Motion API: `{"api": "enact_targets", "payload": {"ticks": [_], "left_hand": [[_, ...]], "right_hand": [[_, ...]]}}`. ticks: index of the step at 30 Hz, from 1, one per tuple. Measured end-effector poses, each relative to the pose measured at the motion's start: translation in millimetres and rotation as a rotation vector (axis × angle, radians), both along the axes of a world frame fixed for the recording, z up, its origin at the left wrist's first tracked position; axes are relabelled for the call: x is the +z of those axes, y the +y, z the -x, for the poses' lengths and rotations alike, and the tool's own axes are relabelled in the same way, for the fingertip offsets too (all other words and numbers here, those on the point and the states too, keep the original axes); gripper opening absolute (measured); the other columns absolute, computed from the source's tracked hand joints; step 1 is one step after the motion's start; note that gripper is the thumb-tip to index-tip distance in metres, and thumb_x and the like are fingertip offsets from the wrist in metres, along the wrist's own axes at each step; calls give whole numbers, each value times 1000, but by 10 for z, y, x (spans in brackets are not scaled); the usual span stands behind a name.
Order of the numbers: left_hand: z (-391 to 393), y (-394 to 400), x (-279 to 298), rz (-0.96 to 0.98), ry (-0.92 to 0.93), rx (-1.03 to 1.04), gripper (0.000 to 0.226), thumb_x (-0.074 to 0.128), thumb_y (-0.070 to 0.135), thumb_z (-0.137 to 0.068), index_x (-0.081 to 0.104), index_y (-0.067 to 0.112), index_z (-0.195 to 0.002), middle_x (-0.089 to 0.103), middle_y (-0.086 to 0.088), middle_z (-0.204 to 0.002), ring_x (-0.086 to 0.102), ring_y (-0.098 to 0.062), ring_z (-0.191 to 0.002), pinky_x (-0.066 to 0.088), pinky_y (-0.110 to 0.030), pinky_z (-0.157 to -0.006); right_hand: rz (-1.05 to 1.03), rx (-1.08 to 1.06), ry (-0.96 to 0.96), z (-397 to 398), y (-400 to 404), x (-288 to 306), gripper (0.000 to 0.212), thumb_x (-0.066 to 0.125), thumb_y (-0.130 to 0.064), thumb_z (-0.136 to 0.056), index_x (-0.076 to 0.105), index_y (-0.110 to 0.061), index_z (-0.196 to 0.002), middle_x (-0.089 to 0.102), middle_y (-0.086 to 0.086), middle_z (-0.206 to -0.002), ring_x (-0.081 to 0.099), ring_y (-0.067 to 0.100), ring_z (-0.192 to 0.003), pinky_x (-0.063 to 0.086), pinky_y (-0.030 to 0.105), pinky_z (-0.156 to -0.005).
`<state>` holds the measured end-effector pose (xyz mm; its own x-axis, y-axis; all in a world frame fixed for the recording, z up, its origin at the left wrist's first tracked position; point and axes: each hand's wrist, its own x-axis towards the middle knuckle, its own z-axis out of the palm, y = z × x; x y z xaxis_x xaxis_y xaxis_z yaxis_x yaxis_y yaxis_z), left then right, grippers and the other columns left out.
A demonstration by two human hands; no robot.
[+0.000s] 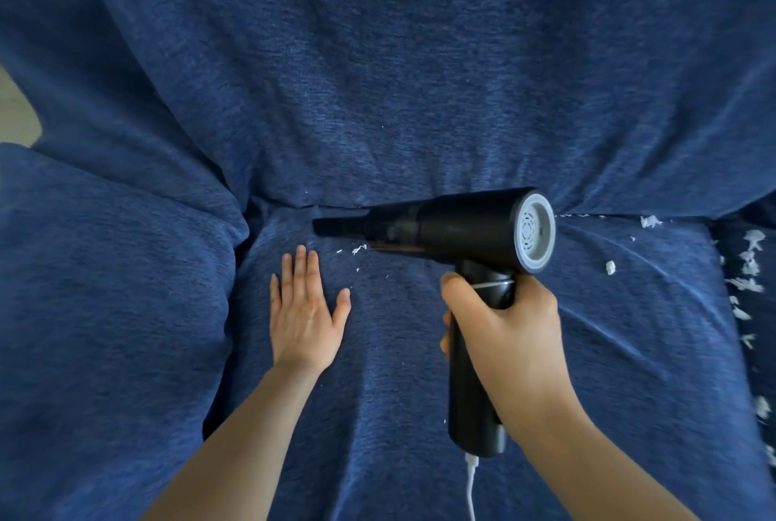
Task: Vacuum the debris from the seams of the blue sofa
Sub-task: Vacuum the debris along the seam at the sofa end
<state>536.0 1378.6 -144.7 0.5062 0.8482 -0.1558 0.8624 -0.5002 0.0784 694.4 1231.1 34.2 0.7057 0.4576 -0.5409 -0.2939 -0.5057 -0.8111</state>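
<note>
On the seat cushion of the blue woven-fabric sofa [378,100], the left hand [304,310] lies flat, palm down, its fingers [299,268] straight and released, pressing the cloth just short of the seam [294,205] where seat meets backrest. The right hand [502,327] grips the upright handle of a black pistol-shaped handheld vacuum [457,226], its fingers curled round the grip and the thumb across its front. The vacuum's barrel lies level above that hand, pointing left, and its narrow black nozzle [340,226] sits at the seam, just beyond the left fingertips and slightly to their right. A grey vented cap [535,233] closes the barrel's rear end, and a white cable [471,487] runs down from the handle's base. Small white shreds of debris [357,249] lie on the cushion between the left hand and the vacuum's barrel, close under the nozzle. Larger white scraps [747,264] are strewn along the seam and down the gap at the cushion's right edge, well apart from both hands. A rounded blue armrest cushion [113,289] bulges at the left.
</note>
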Motion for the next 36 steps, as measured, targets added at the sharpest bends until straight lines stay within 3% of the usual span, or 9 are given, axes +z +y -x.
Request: {"api": "enact_targets", "payload": {"ticks": [9, 15, 19, 25, 30, 33, 36], "left_hand": [[-89, -53, 54, 46, 20, 56, 75, 25, 52, -96, 5, 6, -153, -2, -9, -162, -7, -24, -149, -1, -43, -121], [-276, -176, 91, 90, -17, 168, 75, 29, 46, -97, 2, 3, -153, -4, -11, -161, -8, -27, -148, -1, -46, -121], [-364, -256, 93, 110, -3, 206, 76, 25, 49, -97, -3, 5, -152, -9, -11, -161, -12, -27, -148, -4, -48, -120], [-417, -322, 57, 120, 31, 176, 73, 21, 51, -97, -9, 16, -153, -17, -1, -160, -18, -27, -146, -10, -51, -117], [-478, -347, 31, 113, 44, 178, 72, 20, 52, -97, -11, 20, -152, -18, 1, -160, -20, -27, -146, -11, -53, -117], [-481, -350, 7, 104, 59, 176, 71, 18, 52, -97, -13, 20, -152, -19, 1, -160, -20, -27, -146, -11, -52, -117], [-483, -360, -7, 83, 68, 169, 71, 15, 52, -96, -14, 19, -151, -19, 1, -160, -20, -27, -146, -10, -52, -117]], "right_hand": [[39, -43, 30, -150, -403, 130, 18, 69, -29, -71, 64, -12, -70, 69, 17, -65, 67, 20, -48, 60, 46, -66], [100, -19, 41, -283, -728, 200, 29, 68, -29, -73, 65, -1, -69, 69, 18, -60, 66, 17, -46, 60, 50, -74], [69, -88, 50, -393, -826, 130, 25, 70, -27, -72, 64, -4, -66, 68, 18, -58, 67, 25, -50, 61, 57, -73], [-2, -138, 41, -434, -729, -1, 24, 69, -30, -73, 62, -7, -71, 68, 20, -64, 65, 20, -45, 59, 47, -65], [-42, -146, 5, -473, -586, -153, 21, 71, -27, -78, 61, -12, -67, 66, 6, -55, 66, 21, -50, 57, 38, -61], [-65, -130, -3, -478, -478, -180, 21, 70, -25, -79, 59, -11, -68, 65, 8, -56, 67, 24, -52, 54, 33, -52], [-63, -71, -56, -452, -367, -209, 26, 70, -33, -75, 59, -10, -71, 66, 9, -59, 70, 29, -64, 56, 36, -59]]}}
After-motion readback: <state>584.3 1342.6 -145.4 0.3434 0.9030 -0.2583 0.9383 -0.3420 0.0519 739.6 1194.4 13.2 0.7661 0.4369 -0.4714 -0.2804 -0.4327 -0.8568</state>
